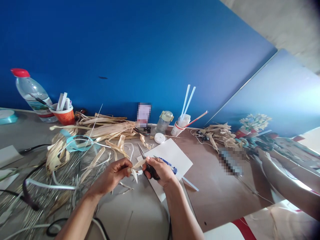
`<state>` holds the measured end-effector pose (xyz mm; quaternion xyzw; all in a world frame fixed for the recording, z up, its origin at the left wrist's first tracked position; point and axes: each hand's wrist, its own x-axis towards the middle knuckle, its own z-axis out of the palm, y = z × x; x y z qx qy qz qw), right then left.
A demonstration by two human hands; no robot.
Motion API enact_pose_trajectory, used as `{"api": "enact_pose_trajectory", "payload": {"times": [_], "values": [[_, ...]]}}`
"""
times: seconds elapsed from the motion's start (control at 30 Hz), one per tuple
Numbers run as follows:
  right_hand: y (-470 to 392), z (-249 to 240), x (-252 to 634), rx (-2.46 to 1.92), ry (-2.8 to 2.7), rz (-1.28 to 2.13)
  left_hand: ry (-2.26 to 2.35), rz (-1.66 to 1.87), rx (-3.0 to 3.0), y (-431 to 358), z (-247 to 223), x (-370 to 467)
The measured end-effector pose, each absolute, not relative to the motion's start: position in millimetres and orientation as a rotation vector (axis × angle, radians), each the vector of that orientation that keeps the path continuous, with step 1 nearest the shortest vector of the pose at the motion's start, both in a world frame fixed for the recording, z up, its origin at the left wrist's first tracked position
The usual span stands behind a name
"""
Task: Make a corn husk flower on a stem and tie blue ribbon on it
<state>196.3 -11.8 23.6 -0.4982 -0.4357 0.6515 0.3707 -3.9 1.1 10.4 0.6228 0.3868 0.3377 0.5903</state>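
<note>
Left hand [116, 173]: I have finger and thumb pinched on a pale husk strip [139, 164] | right hand [160, 171]: curled round black-handled scissors [142, 152], thumb at the strip's other end | strip: between both hands, above the surface [142, 203] | husk pile [110, 126]: along the surface's back edge, by the blue wall [140, 60]

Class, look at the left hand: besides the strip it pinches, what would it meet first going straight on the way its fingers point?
Past the strip, the left hand would probably meet the right hand and its scissors; one view leaves unclear which is nearer.
</note>
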Motion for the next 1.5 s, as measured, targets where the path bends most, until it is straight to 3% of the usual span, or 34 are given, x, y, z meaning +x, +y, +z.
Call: {"api": "enact_pose_trajectory", "payload": {"times": [0.2,0.33,0.67,1.03,1.27,1.5], "values": [[-8.6,25.4,205.8,-1.227,-0.97,1.666,0.888,0.802,1.414,2.0,8.0,-7.1],[-5.0,29.5,213.6,-1.308,-0.884,1.44,0.917,0.877,1.337,4.4,3.9,-8.6],[-4.0,27.4,176.3,-1.785,-1.561,0.825,0.904,0.995,1.215,5.8,-0.1,-6.5],[-14.5,38.5,172.6,-1.62,-1.767,0.901,1.019,0.921,1.386,10.0,-5.3,-3.1],[-13.4,33.7,166.7,-1.734,-1.779,0.906,1.061,0.875,1.47,12.3,-12.6,0.2],[-12.9,37.6,165.1,-1.651,-1.703,1.145,1.026,0.82,1.451,5.9,-2.3,2.4]]}}
